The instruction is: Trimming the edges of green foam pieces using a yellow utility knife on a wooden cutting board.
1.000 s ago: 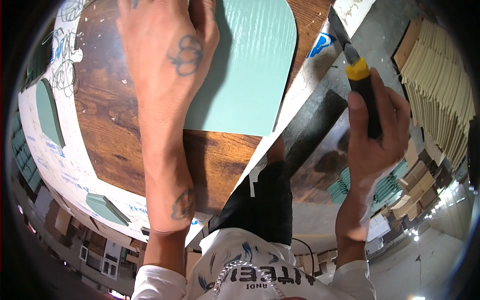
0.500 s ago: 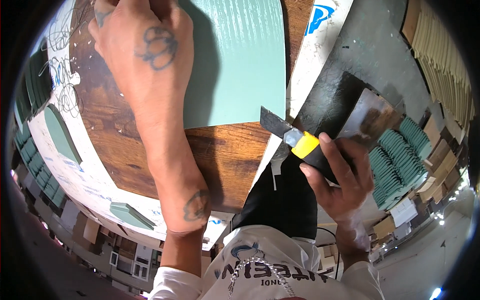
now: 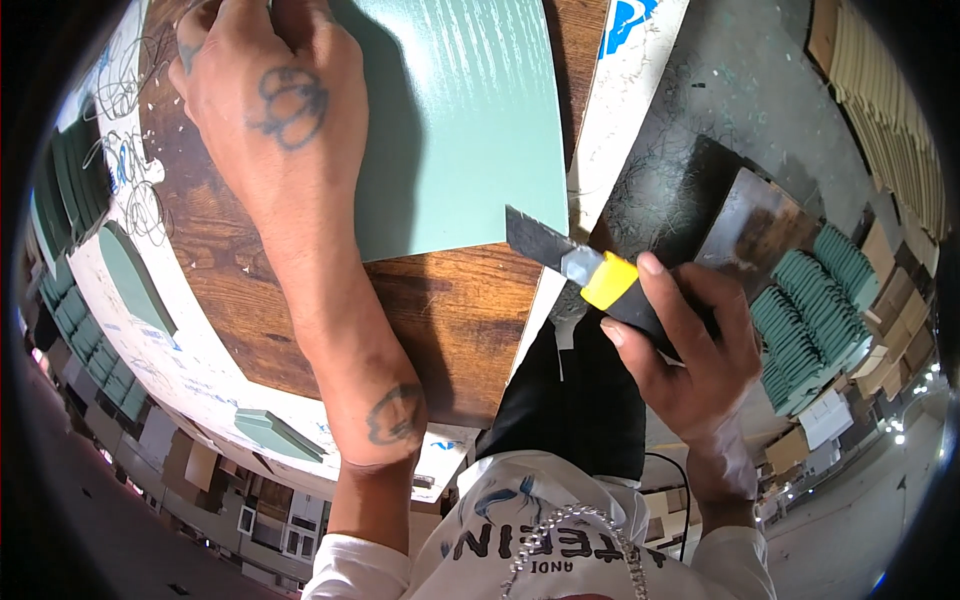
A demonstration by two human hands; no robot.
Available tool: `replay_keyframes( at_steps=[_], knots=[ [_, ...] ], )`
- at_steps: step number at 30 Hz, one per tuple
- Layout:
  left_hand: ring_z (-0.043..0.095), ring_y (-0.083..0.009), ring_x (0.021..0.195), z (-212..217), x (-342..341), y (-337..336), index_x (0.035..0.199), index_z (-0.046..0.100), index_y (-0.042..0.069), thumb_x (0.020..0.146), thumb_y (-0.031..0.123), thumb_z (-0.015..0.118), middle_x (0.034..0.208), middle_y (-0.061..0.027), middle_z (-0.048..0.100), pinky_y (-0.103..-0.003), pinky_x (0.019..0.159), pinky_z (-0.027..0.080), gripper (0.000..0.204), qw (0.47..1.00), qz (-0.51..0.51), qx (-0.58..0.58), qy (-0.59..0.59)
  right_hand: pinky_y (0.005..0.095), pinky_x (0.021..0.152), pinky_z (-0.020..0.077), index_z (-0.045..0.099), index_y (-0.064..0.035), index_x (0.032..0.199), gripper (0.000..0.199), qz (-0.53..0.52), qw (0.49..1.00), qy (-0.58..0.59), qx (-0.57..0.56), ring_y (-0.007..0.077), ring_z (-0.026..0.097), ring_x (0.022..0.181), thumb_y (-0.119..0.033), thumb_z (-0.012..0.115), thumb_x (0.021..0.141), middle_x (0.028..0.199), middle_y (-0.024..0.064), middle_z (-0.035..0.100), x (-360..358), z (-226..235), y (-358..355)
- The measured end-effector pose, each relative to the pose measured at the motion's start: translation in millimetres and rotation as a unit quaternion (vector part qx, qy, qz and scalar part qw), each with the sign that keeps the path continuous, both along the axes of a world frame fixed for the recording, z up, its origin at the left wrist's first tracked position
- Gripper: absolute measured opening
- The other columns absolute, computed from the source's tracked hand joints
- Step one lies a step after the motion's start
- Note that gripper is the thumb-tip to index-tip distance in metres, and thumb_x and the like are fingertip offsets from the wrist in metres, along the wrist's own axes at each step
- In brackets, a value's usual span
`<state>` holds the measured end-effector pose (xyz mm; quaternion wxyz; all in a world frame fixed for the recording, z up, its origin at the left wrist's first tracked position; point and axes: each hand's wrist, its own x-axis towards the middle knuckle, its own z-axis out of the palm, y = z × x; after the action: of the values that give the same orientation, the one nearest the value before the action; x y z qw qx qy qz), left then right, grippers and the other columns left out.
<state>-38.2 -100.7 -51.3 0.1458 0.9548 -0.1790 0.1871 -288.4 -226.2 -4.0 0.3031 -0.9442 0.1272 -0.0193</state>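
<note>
Head view: dark brown wood-grain tabletop carries a flat grey-green rectangular sheet. Left hand presses flat on the sheet's left part, fingers spread. Right hand grips a yellow-and-black utility knife, blade tip touching the sheet's lower right corner.

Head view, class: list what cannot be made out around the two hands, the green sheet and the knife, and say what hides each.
- Left hand: fingertips cut off by the top edge, head view.
- Green sheet: far end runs past the top edge; its left part lies hidden under the hand.
- Utility knife: rear handle is buried in the right hand.
- Stacked green pieces: too small and bent near the rim to count.
</note>
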Motion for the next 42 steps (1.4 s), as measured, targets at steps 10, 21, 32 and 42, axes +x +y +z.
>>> replay_keyframes(
  at_steps=[10,21,32,42],
  knots=[
    [0.064,-0.028,0.107,-5,4,3,0.116,0.07,0.003,0.098,0.001,0.06,0.11,-0.0138,0.065,-0.034,0.096,0.048,0.021,0.999,-0.011,0.001,-0.031,0.0352,0.067,0.056,0.074,-0.0068,0.122,0.046,-0.005,0.999,-0.032,0.012,0.024,0.066,0.086,-0.022,0.086,0.08,0.106,0.0098,0.063,-3,-7,0],
    [0.065,-0.0251,0.109,10,-5,-12,0.115,0.069,0.001,0.098,0.0,0.06,0.112,-0.0127,0.066,-0.033,0.094,0.05,0.02,0.984,-0.064,-0.16,0.042,0.0356,0.067,0.0563,0.074,-0.0076,0.122,0.046,-0.004,0.999,-0.032,0.014,0.0243,0.066,0.088,-0.021,0.085,0.079,0.108,0.009,0.062,-4,-9,-3],
    [0.066,-0.0258,0.104,-7,7,4,0.116,0.071,0.003,0.098,0.001,0.06,0.109,-0.0128,0.067,-0.033,0.093,0.05,0.021,0.999,-0.01,0.0,-0.049,0.035,0.067,0.0552,0.075,-0.0068,0.119,0.045,0.005,1.0,-0.025,0.012,0.0243,0.064,0.085,-0.017,0.085,0.077,0.103,0.0085,0.062,7,-7,-12],
    [0.066,-0.0246,0.102,-2,-6,-1,0.118,0.073,0.007,0.098,0.003,0.061,0.107,-0.0109,0.067,-0.033,0.09,0.051,0.024,0.998,-0.029,-0.046,-0.043,0.0346,0.067,0.0573,0.075,-0.0075,0.119,0.045,0.007,0.999,-0.042,0.001,0.0237,0.066,0.086,-0.019,0.086,0.077,0.106,0.0085,0.063,16,-11,-14]
  ],
)
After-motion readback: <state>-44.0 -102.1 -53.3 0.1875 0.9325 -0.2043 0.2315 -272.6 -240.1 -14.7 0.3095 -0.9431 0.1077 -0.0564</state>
